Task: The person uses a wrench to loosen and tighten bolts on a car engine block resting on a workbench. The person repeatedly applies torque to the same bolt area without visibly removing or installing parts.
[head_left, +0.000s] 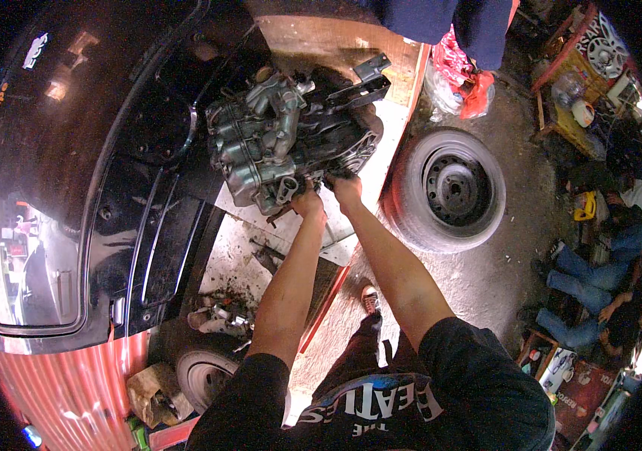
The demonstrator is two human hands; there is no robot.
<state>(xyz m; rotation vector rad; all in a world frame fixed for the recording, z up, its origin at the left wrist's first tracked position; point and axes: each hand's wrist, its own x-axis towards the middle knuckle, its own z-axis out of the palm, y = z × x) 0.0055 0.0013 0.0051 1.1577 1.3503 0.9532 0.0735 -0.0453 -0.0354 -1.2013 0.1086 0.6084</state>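
A greasy grey car engine (261,143) with metal covers and pipes lies on a white bench (242,240), beside a black vehicle body. Both my arms reach forward to its near edge. My left hand (308,203) is closed against the engine's lower side, next to a round metal opening. Close to its right, my right hand (346,190) is also closed, with bent fingers at the engine's dark right part. Whatever the fingertips hold is too dark and small to make out. A dark metal bracket (366,79) sticks out at the engine's far right.
Right of the bench, a wheel with a tyre (456,188) lies on the floor. The open black car door (110,225) stands at left. Loose metal parts (223,316) and another wheel (204,376) are at lower left. People in jeans (591,282) sit at far right.
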